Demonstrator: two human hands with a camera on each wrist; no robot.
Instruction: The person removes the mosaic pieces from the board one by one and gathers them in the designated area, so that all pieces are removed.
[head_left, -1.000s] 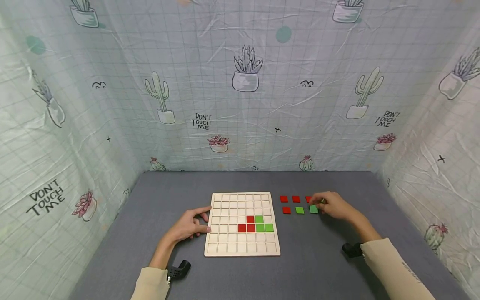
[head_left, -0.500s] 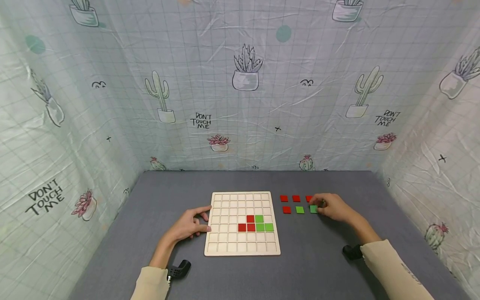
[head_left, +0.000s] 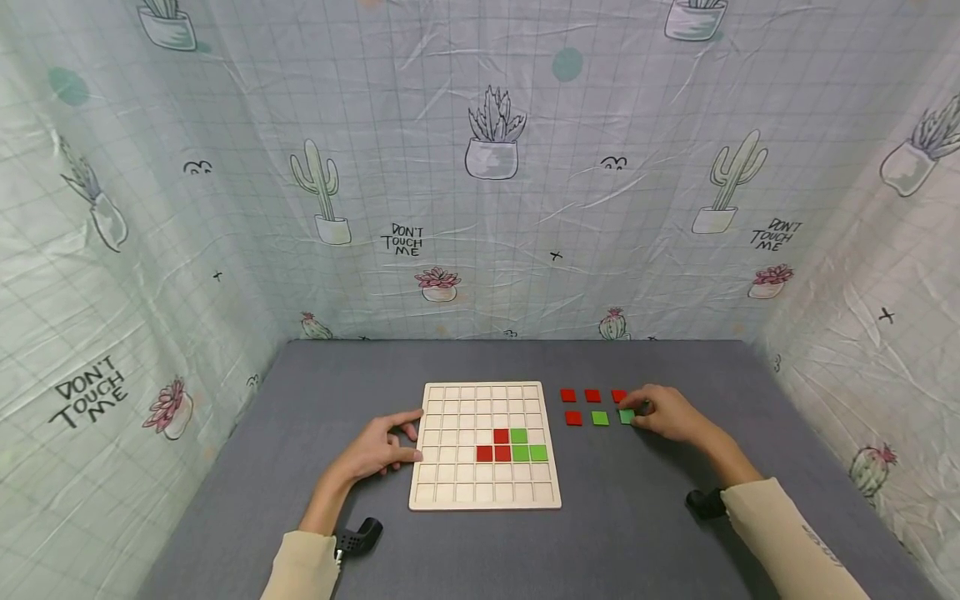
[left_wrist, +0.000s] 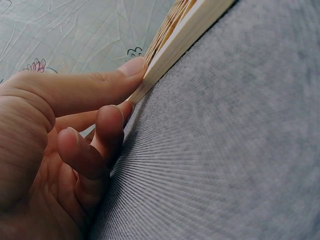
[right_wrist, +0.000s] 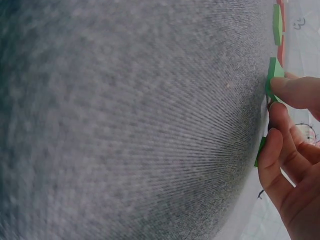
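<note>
The wooden grid board (head_left: 447,496) lies flat, with three red tiles (head_left: 501,453) and three green tiles (head_left: 519,453) in its cells. My left hand (head_left: 369,450) rests at the board's left edge, thumb and index finger spread and touching it; in the left wrist view the thumb of the left hand (left_wrist: 75,100) presses the edge. Right of the board, my right hand (head_left: 669,414) pinches a green tile (head_left: 627,416) between thumb and a finger. In the right wrist view that green tile (right_wrist: 273,75) looks tilted under the thumb of the right hand (right_wrist: 295,145).
Beside the held tile lie a green tile (head_left: 600,418) and several red tiles (head_left: 573,418) in two rows. Another green piece (right_wrist: 260,151) shows beyond the fingers in the right wrist view. A patterned cloth (head_left: 555,208) hangs behind and beside the grey table (head_left: 480,554).
My right hand has shifted slightly left, its thumb now further over the green tile. The left hand and the board have stayed in place.
</note>
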